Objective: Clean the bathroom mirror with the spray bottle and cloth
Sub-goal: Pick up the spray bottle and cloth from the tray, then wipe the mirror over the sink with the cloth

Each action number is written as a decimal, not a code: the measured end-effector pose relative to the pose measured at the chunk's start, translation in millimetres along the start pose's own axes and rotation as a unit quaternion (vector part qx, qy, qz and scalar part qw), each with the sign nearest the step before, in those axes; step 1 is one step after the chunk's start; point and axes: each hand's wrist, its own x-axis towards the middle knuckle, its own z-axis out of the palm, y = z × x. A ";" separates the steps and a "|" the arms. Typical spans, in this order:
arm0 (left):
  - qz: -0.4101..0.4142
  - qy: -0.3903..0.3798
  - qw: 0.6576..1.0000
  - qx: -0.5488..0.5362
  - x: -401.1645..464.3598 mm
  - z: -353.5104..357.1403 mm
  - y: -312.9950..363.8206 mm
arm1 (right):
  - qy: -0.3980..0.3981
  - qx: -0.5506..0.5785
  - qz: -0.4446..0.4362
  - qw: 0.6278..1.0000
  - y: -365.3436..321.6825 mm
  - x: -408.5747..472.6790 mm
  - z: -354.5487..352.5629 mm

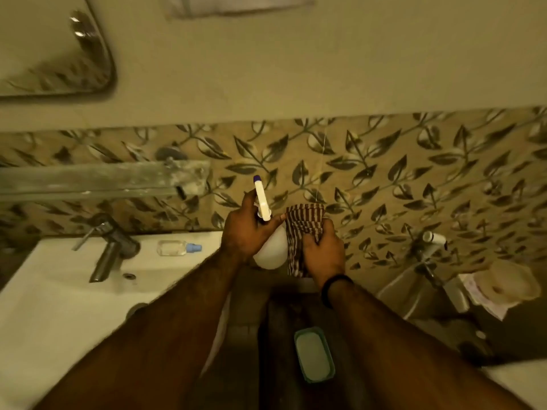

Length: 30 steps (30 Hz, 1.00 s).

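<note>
My left hand [247, 232] grips a white spray bottle [270, 251] by its neck; the long white nozzle with a purple tip points up toward the wall. My right hand [322, 251] holds a brown-and-white striped cloth [305, 224], bunched against the bottle's right side. Both hands are in front of the leaf-patterned tile wall, right of the sink. The mirror [53, 51], with a rounded corner, hangs at the upper left, well away from both hands.
A white sink [65, 303] with a metal faucet [108, 250] lies at the left, a small clear bottle [177, 247] on its rim. A glass shelf [100, 179] runs above it. A teal tub [314, 353] sits on the floor; taps and a toilet-paper roll [503, 284] at right.
</note>
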 end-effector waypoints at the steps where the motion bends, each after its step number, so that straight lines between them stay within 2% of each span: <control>1: 0.007 0.016 1.000 0.008 0.3 -11.6 6.9 | 0.003 0.004 -0.013 1.000 -13.0 -0.4 -2.8; 13: 0.075 0.171 0.982 -0.008 11.8 -139.3 88.7 | 0.038 0.055 -0.200 0.978 -172.5 -3.1 -21.3; 19: 0.076 0.219 0.972 -0.046 17.7 -195.1 104.4 | 0.017 0.045 -0.270 0.962 -229.4 -8.8 -17.9; 23: 0.021 0.270 0.957 -0.106 17.9 -230.9 105.1 | -0.009 0.046 -0.309 0.950 -262.5 -15.7 -9.7; 27: -0.077 0.309 0.927 -0.198 13.8 -270.3 103.7 | -0.034 0.052 -0.340 0.938 -291.7 -24.6 3.5; 30: -0.108 0.323 0.906 -0.250 8.1 -299.4 100.8 | -0.069 0.056 -0.361 0.928 -310.8 -32.7 16.1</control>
